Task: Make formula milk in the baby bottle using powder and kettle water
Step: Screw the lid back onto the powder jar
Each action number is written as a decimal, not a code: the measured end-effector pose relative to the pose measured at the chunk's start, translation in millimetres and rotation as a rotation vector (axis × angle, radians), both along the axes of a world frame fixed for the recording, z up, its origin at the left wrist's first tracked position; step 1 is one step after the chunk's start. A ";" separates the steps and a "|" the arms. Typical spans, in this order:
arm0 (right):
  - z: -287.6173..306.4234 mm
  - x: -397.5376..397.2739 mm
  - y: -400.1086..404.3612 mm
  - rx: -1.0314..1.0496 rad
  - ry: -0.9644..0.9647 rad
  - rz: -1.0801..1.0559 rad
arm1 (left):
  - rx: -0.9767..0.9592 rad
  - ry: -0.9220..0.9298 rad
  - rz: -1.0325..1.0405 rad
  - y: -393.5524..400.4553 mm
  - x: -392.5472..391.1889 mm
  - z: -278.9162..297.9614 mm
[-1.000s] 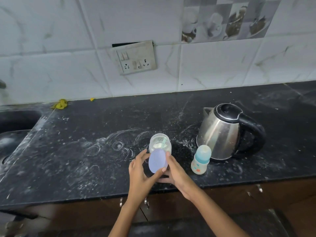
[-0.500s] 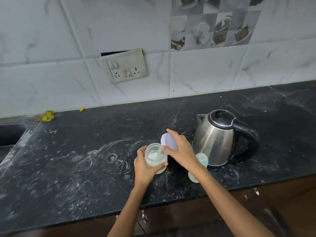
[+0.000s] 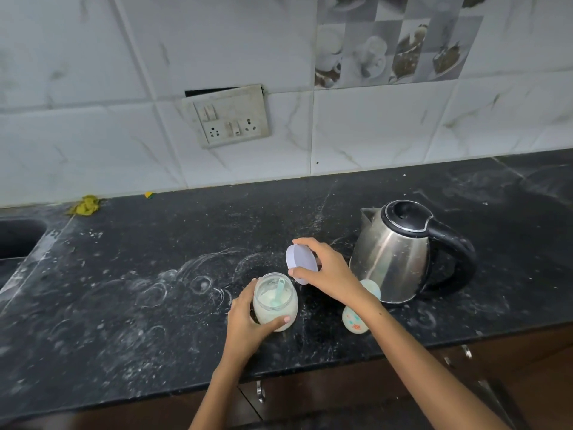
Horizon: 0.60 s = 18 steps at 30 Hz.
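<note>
A clear powder jar [image 3: 275, 302] stands open on the black counter [image 3: 130, 293], holding white powder and a small teal scoop [image 3: 280, 291]. My left hand [image 3: 248, 324] wraps around the jar's side. My right hand [image 3: 325, 268] holds the jar's pale lilac lid [image 3: 300, 262] tilted just above and right of the jar. The baby bottle [image 3: 356, 318] with a teal cap stands behind my right forearm, partly hidden. A steel kettle [image 3: 400, 252] with a black lid and handle stands right of it, lid closed.
A dark sink [image 3: 15, 240] is sunk into the counter at far left. A yellow scrap [image 3: 85, 206] lies by the tiled wall. A switch and socket plate [image 3: 229, 116] hangs on the wall. Spilled powder marks the counter. Brown cupboard fronts run below the edge.
My right hand has lifted the lid off the jar's front and carried it up to the right. My left hand has kept its hold on the jar.
</note>
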State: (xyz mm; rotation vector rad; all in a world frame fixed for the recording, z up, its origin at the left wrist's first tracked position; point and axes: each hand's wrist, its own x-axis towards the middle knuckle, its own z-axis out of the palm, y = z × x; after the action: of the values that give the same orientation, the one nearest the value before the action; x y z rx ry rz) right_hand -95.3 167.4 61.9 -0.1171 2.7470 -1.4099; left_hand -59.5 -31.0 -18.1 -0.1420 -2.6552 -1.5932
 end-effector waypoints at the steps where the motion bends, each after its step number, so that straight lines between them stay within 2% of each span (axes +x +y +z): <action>1: 1.4 -0.4 -0.9 0.010 -0.001 0.031 | 0.023 -0.013 0.002 -2.2 -1.9 0.5; 6: 6.5 -6.6 -10.0 0.097 -0.048 0.167 | 0.158 -0.052 0.074 14.1 -4.1 -0.9; 18: 22.8 -19.4 -42.2 0.574 -0.104 0.618 | 0.163 -0.018 0.148 21.5 -6.0 -12.0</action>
State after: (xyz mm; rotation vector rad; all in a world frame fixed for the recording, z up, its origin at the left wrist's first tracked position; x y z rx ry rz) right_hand -114.7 125.2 84.7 -0.7500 2.5614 -0.4504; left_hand -65.5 -9.4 -30.0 0.0731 -2.4681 -1.7587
